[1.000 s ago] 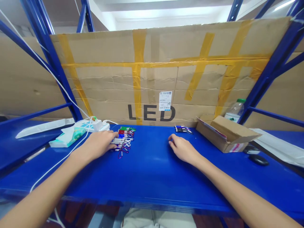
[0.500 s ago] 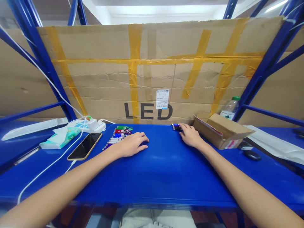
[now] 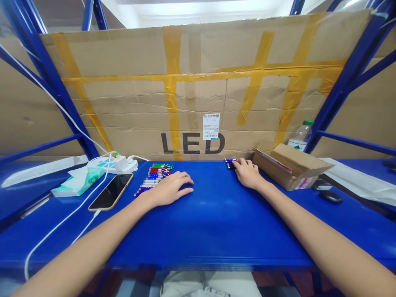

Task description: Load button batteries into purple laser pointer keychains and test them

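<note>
My left hand (image 3: 173, 188) rests palm down on the blue table, fingers loosely spread and holding nothing. Just left of it, partly covered by the hand, lies a column of slim pen-shaped metal sticks (image 3: 154, 176) in green, red, blue, silver and purple, some with cords. Near the table's back edge, my right hand (image 3: 247, 174) has its fingertips closed on a black pen-shaped stick (image 3: 230, 166), which they partly hide. A blue pen-shaped stick (image 3: 229, 160) lies right behind the black one.
An open cardboard box (image 3: 289, 167) stands right of my right hand, near a bottle (image 3: 300, 136) and a black mouse (image 3: 331, 196). At left are a phone (image 3: 111, 192), tissue pack (image 3: 78, 181), power strip (image 3: 126, 166) and white cable (image 3: 58, 225). A large cardboard sheet (image 3: 136, 119) closes the back.
The black stick under my right fingertips has shifted slightly right and toward me, apart from the blue one. My left hand stays put. The camera view has tilted slightly.
</note>
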Demonstrator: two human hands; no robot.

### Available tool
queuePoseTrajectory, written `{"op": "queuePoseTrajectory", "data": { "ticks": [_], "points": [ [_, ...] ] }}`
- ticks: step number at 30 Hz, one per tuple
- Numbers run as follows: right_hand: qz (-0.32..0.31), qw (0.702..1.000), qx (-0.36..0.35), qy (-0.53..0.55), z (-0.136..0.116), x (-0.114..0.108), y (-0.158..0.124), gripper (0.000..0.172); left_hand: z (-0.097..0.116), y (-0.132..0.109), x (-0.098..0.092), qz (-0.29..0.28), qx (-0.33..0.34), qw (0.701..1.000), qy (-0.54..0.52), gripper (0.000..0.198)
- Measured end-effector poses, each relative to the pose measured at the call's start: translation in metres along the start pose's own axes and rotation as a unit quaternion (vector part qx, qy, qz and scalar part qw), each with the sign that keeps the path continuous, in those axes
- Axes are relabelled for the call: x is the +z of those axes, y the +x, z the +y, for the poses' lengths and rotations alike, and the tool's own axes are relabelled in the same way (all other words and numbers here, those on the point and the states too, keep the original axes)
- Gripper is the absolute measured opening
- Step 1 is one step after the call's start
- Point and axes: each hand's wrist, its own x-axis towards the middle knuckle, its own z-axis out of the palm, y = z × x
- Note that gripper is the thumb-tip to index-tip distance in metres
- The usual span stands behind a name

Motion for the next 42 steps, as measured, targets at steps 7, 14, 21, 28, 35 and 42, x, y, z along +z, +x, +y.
{"op": "queuePoseTrajectory", "data": {
  "ticks": [7,14,21,28,35,42],
  "points": [
    [0.002,1.000,-0.023,0.001,0.003,-0.005,-0.002,0.036,0.008,-0.005,-0.004,-0.012,-0.004,1.000,0.000,0.035],
    [-0.016,0.995,-0.092,0.026,-0.017,-0.011,-0.016,0.031,0.006,-0.005,-0.002,-0.001,0.000,1.000,0.000,0.035],
    [-0.047,0.930,-0.300,0.205,-0.071,-0.023,-0.053,0.032,0.014,-0.006,-0.002,0.009,0.001,1.000,-0.007,0.040],
    [-0.075,0.909,-0.327,0.249,-0.081,-0.033,-0.064,0.037,0.025,-0.007,-0.004,-0.008,0.022,0.999,-0.027,0.038],
    [-0.095,0.918,-0.312,0.224,-0.071,-0.037,-0.061,0.036,0.028,-0.007,-0.004,-0.020,0.010,0.999,-0.034,0.025],
    [-0.078,0.918,-0.315,0.228,-0.074,-0.036,-0.063,0.032,0.027,-0.006,-0.004,-0.013,0.015,0.999,-0.037,0.020]
  ]
}}
